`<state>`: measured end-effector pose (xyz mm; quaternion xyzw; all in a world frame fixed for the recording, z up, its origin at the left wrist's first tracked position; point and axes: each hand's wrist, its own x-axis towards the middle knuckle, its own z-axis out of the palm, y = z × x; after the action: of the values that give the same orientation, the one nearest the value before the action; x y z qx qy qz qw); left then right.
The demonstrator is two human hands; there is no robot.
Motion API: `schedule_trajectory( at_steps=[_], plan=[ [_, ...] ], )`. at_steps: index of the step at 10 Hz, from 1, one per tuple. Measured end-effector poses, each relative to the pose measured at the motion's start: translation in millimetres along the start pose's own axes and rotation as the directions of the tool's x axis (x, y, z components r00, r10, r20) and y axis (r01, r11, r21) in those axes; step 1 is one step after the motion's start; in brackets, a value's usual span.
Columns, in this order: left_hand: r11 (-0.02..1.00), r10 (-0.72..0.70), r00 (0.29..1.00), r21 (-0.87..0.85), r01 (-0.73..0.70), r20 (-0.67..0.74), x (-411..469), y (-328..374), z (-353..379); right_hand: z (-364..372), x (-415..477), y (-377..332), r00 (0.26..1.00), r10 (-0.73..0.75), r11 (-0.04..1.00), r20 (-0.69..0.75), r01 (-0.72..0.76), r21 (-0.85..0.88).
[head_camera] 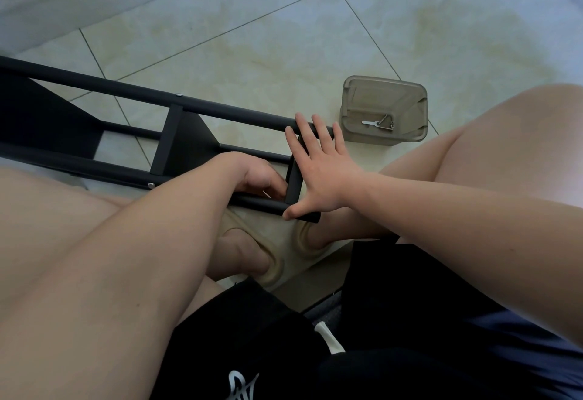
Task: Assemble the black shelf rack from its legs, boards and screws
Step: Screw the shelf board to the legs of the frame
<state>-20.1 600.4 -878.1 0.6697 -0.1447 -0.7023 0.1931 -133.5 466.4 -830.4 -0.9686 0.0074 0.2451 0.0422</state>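
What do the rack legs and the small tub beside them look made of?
Rack legs: probably painted metal tube, matte black with little glare, a silver screw head set in. Tub: smoky-grey translucent plastic, judging by see-through walls and rounded moulded corners.

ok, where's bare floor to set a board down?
Open tile beyond the rack's upper leg, left of and behind the plastic container. Crowded in close: left hand, right hand, rack end, slippers.

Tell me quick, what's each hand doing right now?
Left hand: fingers curled at the rack; hold cannot be told.
Right hand: open, spread flat on the rack.
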Motion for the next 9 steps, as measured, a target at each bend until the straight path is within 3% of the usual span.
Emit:
schedule_trajectory(
  at_steps=[4, 6, 9],
  plan=[
    [0.992, 0.037, 0.996, -0.124, -0.027, 0.078, -0.7, -1.4, -0.3, 0.4, 0.2, -0.1, 1.000, 0.000, 1.000, -0.003, 0.000, 0.003],
    [0.999, -0.017, 1.000, -0.029, 0.016, -0.022, -0.8, 1.2, 2.5, 0.4, 0.3, 0.1, 1.000, 0.000, 1.000, -0.005, 0.001, 0.006],
    [0.993, 0.052, 0.998, -0.107, -0.048, 0.043, -1.2, 2.1, 2.0, 0.8, 0.7, 0.2, 1.000, -0.003, 1.000, -0.005, 0.003, 0.006]
  ],
)
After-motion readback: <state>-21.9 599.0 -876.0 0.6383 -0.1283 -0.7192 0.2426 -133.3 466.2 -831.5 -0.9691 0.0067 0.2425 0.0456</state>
